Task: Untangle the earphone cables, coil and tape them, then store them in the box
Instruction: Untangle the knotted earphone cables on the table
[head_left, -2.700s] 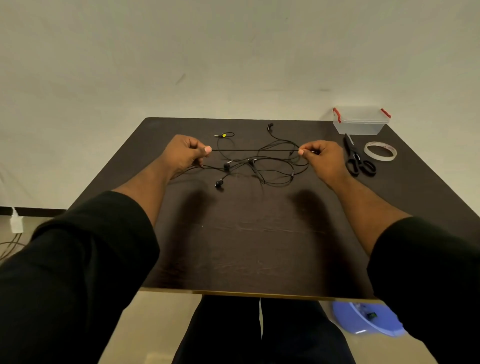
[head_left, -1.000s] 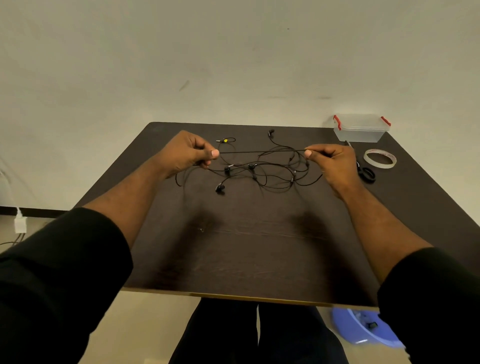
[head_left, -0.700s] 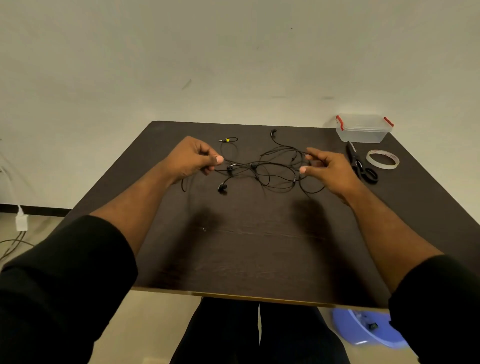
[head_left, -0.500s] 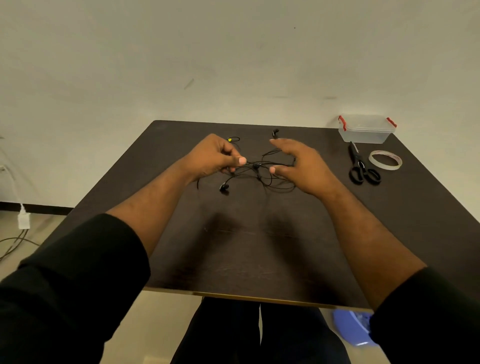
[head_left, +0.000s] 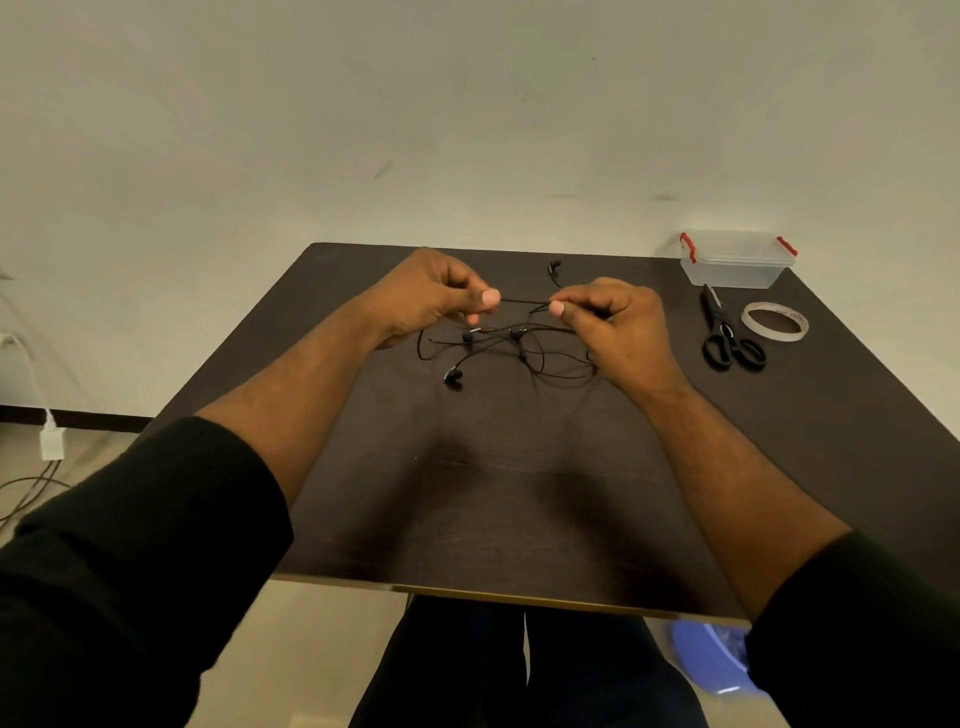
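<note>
A tangle of black earphone cables lies in loops on the dark table, with earbuds at its near left and far middle. My left hand and my right hand are raised just above the tangle, close together. Each pinches one end of a short taut stretch of cable between thumb and fingers. The clear box with red latches stands closed at the far right corner. A tape roll lies flat near it.
Black scissors lie between the box and the tape roll, handles toward me. The table's front edge runs below my forearms. A purple object sits on the floor at the right. Cables and a plug lie on the floor at the left.
My hands held a long taut stretch of cable wide apart, then came together over the tangle. My right hand let go, opened, and now pinches the cable much nearer my left hand.
</note>
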